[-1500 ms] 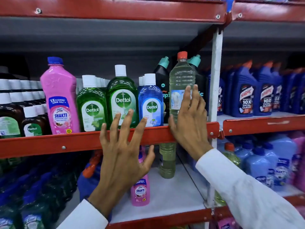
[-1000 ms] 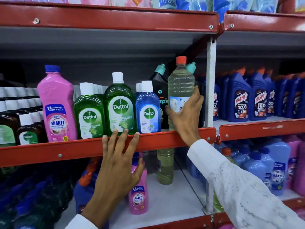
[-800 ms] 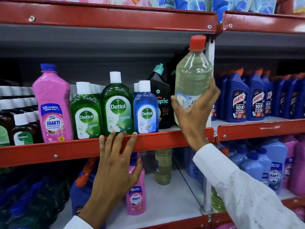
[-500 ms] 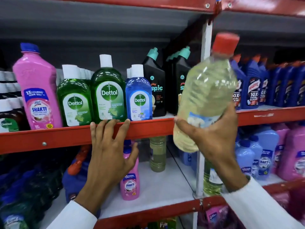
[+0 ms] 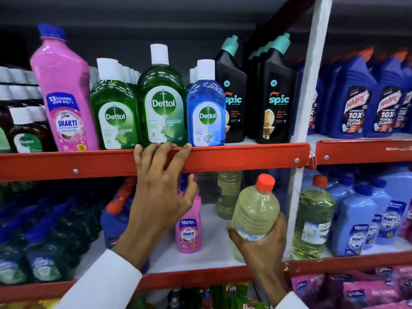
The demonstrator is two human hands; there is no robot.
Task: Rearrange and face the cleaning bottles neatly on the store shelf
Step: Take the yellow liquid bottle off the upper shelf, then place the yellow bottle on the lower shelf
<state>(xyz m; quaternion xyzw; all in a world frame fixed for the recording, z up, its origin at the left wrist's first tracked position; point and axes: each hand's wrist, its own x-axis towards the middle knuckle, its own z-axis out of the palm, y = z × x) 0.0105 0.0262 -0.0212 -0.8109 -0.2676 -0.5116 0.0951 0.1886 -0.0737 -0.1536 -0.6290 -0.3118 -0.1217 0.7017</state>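
Note:
My right hand [image 5: 262,244] grips a clear bottle of yellowish liquid with a red cap [image 5: 254,210], held tilted in front of the lower shelf. My left hand [image 5: 159,192] rests with fingertips hooked over the red front rail [image 5: 245,156] of the upper shelf, holding nothing. On the upper shelf stand a tall pink Shakti bottle [image 5: 64,90], two green Dettol bottles [image 5: 116,112] [image 5: 162,101], a blue Dettol bottle [image 5: 206,108] and two black Spic bottles [image 5: 231,97] [image 5: 277,94]. A small pink Shakti bottle [image 5: 189,228] and another yellowish bottle [image 5: 227,195] stand on the lower shelf.
A white upright post [image 5: 310,90] divides the bays. Blue Harpic bottles [image 5: 356,99] fill the upper right bay; a yellowish bottle [image 5: 312,217] and pale blue bottles [image 5: 359,219] fill the lower right. Dark bottles crowd the lower left [image 5: 44,237]. Brown Dettol bottles [image 5: 24,130] stand far left.
My right hand lifted the yellowish bottle off the upper shelf beside the Spic bottles and brought it down to the lower shelf level. My left hand stayed on the red rail.

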